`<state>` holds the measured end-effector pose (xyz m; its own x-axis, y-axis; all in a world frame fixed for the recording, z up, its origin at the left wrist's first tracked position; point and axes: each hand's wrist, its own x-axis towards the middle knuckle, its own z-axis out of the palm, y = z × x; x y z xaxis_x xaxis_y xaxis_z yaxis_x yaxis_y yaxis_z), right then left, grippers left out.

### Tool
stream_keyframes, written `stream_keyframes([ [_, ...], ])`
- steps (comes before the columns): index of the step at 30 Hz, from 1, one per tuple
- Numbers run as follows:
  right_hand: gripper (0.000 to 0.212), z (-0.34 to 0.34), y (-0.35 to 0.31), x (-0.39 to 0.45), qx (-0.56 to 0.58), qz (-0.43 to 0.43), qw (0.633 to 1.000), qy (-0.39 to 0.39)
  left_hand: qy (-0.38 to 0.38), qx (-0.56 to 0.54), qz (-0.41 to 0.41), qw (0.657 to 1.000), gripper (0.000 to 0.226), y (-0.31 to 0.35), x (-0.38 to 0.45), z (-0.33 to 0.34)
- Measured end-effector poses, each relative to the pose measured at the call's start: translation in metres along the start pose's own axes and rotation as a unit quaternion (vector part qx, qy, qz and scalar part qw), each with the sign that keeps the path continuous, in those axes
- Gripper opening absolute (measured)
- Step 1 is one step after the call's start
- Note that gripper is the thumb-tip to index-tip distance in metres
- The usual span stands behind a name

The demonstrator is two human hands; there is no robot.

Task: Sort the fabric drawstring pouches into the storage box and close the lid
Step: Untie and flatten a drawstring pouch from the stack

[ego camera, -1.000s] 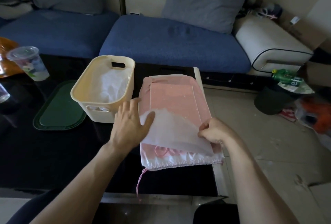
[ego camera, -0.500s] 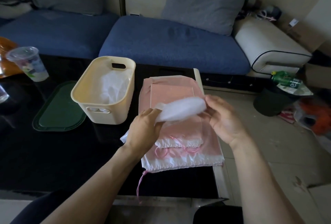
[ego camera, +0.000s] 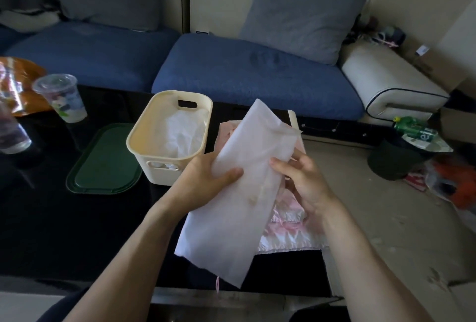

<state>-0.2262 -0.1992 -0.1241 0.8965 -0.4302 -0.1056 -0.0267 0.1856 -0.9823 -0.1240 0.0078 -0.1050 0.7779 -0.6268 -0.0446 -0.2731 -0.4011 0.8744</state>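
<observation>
At the surface's far-left edge I see a cup, and nearer the middle the green lid lies flat, touching the box on its right. The box stands open with 1 white pouch inside. My left hand grips a white pouch lifted off the surface, thumb on top and fingers curled beneath it. My right hand touches that pouch's right edge with its fingers loosely spread, not pinching. Under both hands, the pink pouches lie stacked at the surface's near-right corner, drawstring ends toward me.
</observation>
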Motion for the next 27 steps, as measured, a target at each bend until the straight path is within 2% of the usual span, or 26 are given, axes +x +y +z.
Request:
stream_keyframes([
  [3, 0.025, 0.009, -0.007, 0.011, -0.031, -0.030, 0.998, 0.054, -0.015, -0.018, -0.022, 0.999, 0.068, -0.007, -0.001, -0.019],
  [5, 0.024, 0.018, -0.018, 0.023, -0.066, -0.059, 0.993, 0.078, -0.003, -0.006, -0.014, 1.000, 0.084, -0.010, -0.004, -0.030],
  [9, 0.014, 0.051, -0.063, 0.057, -0.133, -0.113, 0.980, 0.093, 0.102, -0.037, 0.057, 0.992, 0.085, -0.015, -0.008, -0.048],
  [12, 0.033, 0.082, -0.093, 0.090, -0.196, -0.158, 0.962, 0.103, 0.205, -0.001, 0.136, 0.969, 0.081, -0.020, -0.004, -0.059],
  [13, 0.033, 0.093, -0.099, 0.101, -0.200, -0.164, 0.961, 0.099, 0.233, 0.021, 0.144, 0.961, 0.079, -0.021, -0.002, -0.062],
  [15, 0.022, 0.114, -0.107, 0.116, -0.192, -0.177, 0.962, 0.079, 0.287, 0.080, 0.124, 0.946, 0.075, -0.021, 0.002, -0.062],
  [17, 0.016, 0.136, -0.109, 0.127, -0.178, -0.181, 0.966, 0.055, 0.314, 0.160, 0.100, 0.931, 0.066, -0.022, 0.009, -0.062],
  [19, 0.024, 0.152, -0.102, 0.138, -0.188, -0.171, 0.966, 0.039, 0.270, 0.174, 0.091, 0.943, 0.060, -0.029, 0.017, -0.062],
  [22, 0.017, 0.166, -0.073, 0.159, -0.256, -0.116, 0.958, 0.056, 0.142, 0.134, 0.059, 0.979, 0.057, -0.042, 0.026, -0.057],
  [25, 0.026, 0.175, -0.048, 0.171, -0.290, -0.069, 0.951, 0.079, 0.135, 0.177, 0.030, 0.974, 0.057, -0.048, 0.030, -0.049],
  [27, 0.035, 0.179, -0.041, 0.174, -0.354, -0.066, 0.929, 0.089, 0.133, 0.181, 0.014, 0.975, 0.065, -0.047, 0.035, -0.050],
])
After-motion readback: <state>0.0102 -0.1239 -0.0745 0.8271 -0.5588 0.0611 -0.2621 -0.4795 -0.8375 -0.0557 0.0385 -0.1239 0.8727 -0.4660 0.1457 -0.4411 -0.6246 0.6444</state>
